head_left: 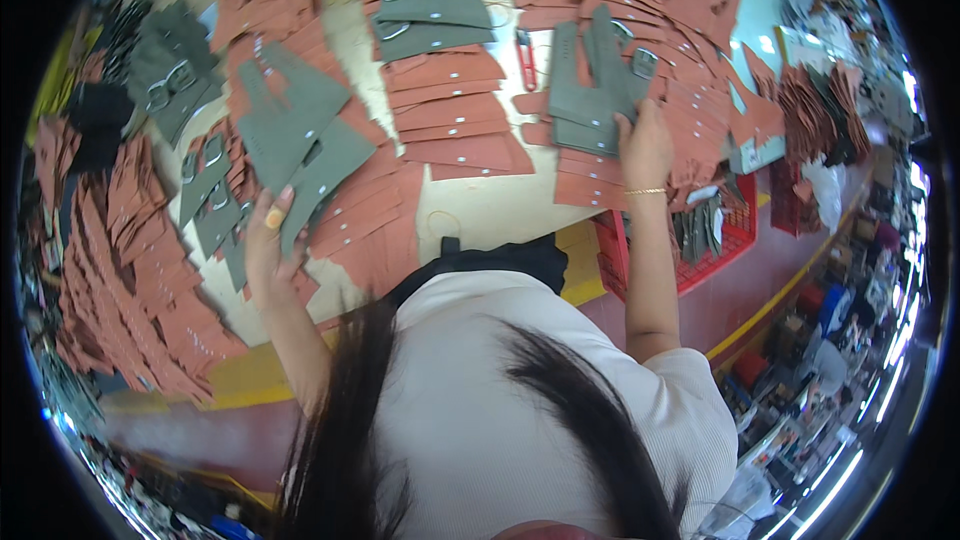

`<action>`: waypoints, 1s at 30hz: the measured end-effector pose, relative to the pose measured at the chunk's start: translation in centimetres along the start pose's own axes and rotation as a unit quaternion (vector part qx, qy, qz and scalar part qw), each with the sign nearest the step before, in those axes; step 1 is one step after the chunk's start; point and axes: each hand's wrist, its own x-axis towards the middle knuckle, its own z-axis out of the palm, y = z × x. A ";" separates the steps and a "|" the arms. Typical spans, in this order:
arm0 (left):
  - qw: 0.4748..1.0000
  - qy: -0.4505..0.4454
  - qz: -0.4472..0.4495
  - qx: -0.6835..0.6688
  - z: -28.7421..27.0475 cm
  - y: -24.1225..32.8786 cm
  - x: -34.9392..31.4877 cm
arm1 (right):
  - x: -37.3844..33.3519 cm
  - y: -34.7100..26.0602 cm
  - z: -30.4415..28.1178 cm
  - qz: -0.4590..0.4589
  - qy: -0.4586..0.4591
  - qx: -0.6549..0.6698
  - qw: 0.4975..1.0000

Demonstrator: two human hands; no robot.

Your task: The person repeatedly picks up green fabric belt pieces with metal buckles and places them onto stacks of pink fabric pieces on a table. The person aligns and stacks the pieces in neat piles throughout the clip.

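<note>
My left hand (pixel 270 240) is closed on the lower edge of flat dark green leather-like pieces (pixel 290 125), thumb on top. These have a strap end with a row of holes and small white stickers, and lie over the orange-brown pieces on the left. On the right, my right hand (pixel 643 145) grips the edge of another set of green pieces (pixel 585 105) with a silver buckle (pixel 643 63). That set rests on overlapping orange-brown pieces (pixel 690 120). Between the hands lies a fanned row of orange-brown pieces (pixel 445 100), with green buckled pieces (pixel 435 10) beyond it.
A red-handled cutter (pixel 526 62) lies on the pale table (pixel 480 208). More green buckled pieces (pixel 170 65) and orange-brown stacks (pixel 130 250) cover the left side. A red plastic basket (pixel 740 230) holding green pieces stands below the table's right edge.
</note>
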 end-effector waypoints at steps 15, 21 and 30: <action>0.996 -0.058 0.028 0.064 3.4 1.1 -4.5 | 4.5 -10.7 -10.6 -0.131 -0.032 0.247 0.960; 0.999 -0.005 -0.023 0.036 1.7 1.1 -1.6 | 2.7 -19.8 -8.5 -0.132 -0.162 0.648 0.733; 1.000 -0.014 -0.011 0.000 1.5 0.6 -2.1 | -2.1 -29.0 1.7 -0.236 -0.226 0.511 0.795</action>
